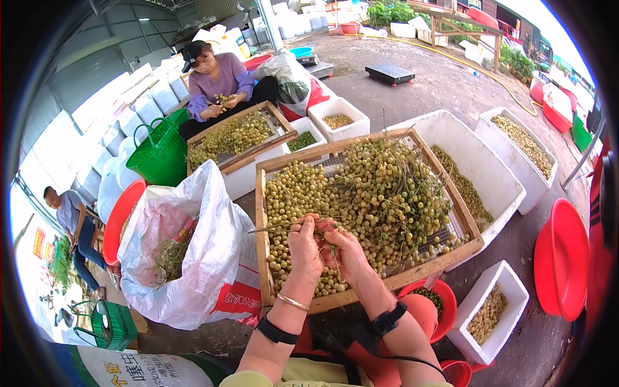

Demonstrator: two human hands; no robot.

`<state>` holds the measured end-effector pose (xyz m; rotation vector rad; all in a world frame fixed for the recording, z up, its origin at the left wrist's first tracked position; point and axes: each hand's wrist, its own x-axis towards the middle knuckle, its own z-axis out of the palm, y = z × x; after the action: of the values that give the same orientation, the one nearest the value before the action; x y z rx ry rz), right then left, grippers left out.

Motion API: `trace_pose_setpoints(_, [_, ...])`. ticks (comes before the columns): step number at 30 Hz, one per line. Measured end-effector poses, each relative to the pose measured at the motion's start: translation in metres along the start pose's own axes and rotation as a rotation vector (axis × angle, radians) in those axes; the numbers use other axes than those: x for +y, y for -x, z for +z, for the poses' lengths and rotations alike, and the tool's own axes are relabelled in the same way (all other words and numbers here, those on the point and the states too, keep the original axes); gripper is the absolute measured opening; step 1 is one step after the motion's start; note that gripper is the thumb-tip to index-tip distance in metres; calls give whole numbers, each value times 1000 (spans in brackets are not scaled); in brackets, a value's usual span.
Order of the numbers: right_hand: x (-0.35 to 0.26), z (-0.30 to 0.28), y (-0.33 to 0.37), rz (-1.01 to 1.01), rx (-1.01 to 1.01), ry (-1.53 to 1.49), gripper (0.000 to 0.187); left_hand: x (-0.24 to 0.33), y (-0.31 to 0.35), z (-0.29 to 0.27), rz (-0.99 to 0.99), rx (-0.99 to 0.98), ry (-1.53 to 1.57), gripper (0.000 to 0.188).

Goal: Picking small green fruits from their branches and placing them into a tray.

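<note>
Both my hands meet over a wooden-framed mesh tray point(260, 206) heaped with small round yellow-green fruits point(393, 193), many still on thin stems. My left hand point(305, 248) is closed, thumb and fingers pinching a fruit stem point(274, 229) whose thin end sticks out to the left. Close against it, my right hand point(345, 253) has its fingers curled round part of the same sprig. Whether fruits sit inside its fingers is hidden. Loose fruits point(293, 187) lie at the tray's left, and stemmed bunches are piled at its right.
A white sack point(200, 277) of stems stands left of the tray. White foam boxes point(509, 284) of fruit and red basins point(561, 258) are at the right. Across from me a co-worker point(225, 80) handles a bunch over another tray point(277, 119). Green baskets point(161, 151) stand far left.
</note>
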<state>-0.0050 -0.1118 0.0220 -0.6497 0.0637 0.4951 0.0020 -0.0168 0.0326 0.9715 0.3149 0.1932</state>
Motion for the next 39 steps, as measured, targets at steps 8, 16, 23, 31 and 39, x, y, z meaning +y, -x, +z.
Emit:
trace_pose_setpoints(8, [0, -3, 9, -55, 28, 101, 9, -5, 7, 5, -35, 55, 14, 14])
trace_pose_setpoints(16, [12, -5, -3, -80, -12, 70, 7, 0, 3, -11, -80, 14, 179, 17])
trace_pose_setpoints(23, [2, -1, 7, -44, -79, 286, 9, 11, 5, -13, -130, -23, 268, 16])
trace_pose_setpoints(31, [3, 24, 18, -38, 74, 545, 10, 18, 16, -14, -85, 52, 120, 15])
trace_pose_setpoints(39, [3, 13, 17, -49, -4, 419, 6, 4, 5, -18, -139, 4, 209, 18])
